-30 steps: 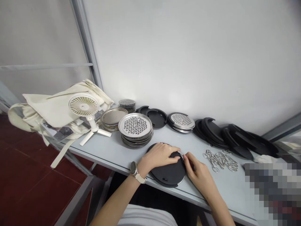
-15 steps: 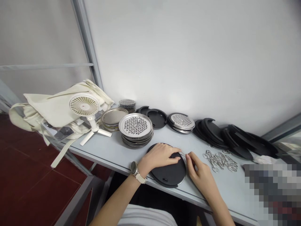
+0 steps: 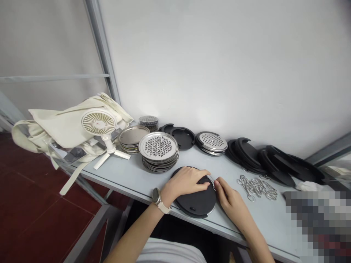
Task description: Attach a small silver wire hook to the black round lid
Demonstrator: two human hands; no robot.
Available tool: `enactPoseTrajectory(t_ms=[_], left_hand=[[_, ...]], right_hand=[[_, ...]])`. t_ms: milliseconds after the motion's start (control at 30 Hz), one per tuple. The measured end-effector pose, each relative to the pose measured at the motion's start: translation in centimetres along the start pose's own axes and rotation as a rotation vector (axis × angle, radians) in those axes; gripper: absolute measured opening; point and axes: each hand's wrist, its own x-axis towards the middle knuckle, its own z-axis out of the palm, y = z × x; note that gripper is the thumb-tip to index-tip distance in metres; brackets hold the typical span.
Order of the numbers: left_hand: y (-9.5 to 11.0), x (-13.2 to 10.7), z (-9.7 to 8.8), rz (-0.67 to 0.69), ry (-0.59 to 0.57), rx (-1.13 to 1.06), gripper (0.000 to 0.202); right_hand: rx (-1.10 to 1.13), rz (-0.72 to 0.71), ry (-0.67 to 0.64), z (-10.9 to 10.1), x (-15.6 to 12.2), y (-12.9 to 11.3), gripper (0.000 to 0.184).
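Right hand (image 3: 229, 195): fingers pinching wire clip (image 3: 211, 180)
Left hand (image 3: 189, 179): over black disc (image 3: 196, 202), thumb, forefinger parted
Clip axis: slanting between both

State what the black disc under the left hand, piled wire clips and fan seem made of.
Black disc: probably plastic, matte and evenly coloured; coated metal is possible. Wire clips: likely steel, with silvery shine on bent wire. Fan: seemingly smooth moulded plastic, white, with fine regular ribs.
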Motion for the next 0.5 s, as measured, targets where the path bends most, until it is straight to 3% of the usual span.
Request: enactPoseTrajectory(t_ms=[500], left_hand=[[0.07,0.2,-0.13,-0.015,-0.032,-0.015,0.032]], right_hand=[[-0.012,0.018,0.054,0.03,-0.2,-0.08,0.03]])
